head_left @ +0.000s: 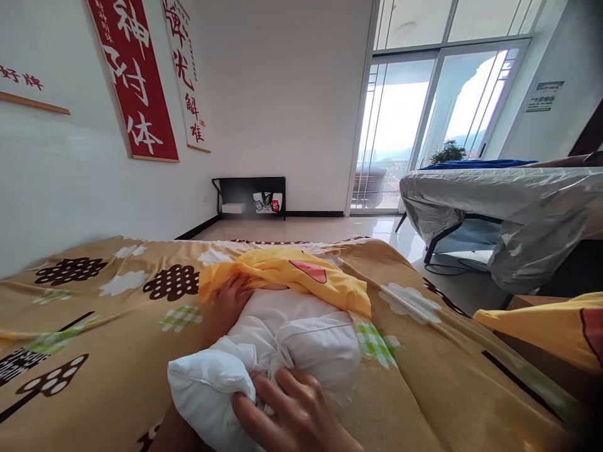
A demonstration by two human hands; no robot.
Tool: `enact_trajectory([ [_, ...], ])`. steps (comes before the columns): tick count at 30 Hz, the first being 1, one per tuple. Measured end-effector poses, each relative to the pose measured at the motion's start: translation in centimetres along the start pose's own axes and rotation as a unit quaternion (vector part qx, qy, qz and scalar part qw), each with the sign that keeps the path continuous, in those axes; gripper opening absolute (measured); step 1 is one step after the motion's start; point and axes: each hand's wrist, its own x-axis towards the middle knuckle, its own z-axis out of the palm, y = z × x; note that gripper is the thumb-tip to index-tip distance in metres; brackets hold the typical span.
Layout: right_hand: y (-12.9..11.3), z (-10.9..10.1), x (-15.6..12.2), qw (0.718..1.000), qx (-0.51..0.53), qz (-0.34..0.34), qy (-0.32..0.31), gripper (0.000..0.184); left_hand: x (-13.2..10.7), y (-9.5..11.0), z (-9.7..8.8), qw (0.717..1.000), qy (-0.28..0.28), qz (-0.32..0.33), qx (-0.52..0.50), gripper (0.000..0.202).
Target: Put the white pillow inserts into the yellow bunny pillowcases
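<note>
A white pillow [282,339] lies on the bed, its far end partly inside a yellow pillowcase [287,273] with a pink patch. My left hand [230,298] reaches along the pillow's left side and grips the edge of the yellow pillowcase. My right hand [292,411] is at the near end, fingers curled and pinching the bunched white pillow fabric.
The bed is covered by a tan sheet [94,326] printed with brown and white flowers. Another yellow cloth [551,326] lies at the right edge. A plastic-covered table [509,201] stands to the right, glass balcony doors [414,125] beyond, a low black shelf [249,196] by the wall.
</note>
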Motion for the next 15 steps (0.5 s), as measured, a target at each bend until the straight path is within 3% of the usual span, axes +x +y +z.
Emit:
enact_trajectory([
  [2,0.0,0.1,0.0,1.0,-0.001,0.0,0.006,0.019,0.0,0.7,-0.3,0.996,0.019,0.018,0.083,0.036],
  [4,0.0,0.2,0.0,1.0,-0.002,-0.001,0.015,0.02,0.0,1.2,-0.5,0.993,0.003,0.038,0.11,0.037],
  [8,-0.1,0.4,0.1,1.0,-0.007,-0.001,0.023,0.02,-0.1,0.8,-0.1,0.994,-0.02,0.054,0.089,0.043],
  [15,-0.5,0.5,0.3,1.0,-0.009,-0.002,0.019,0.02,-0.1,-1.0,2.0,1.0,0.005,-0.012,-0.008,0.045],
])
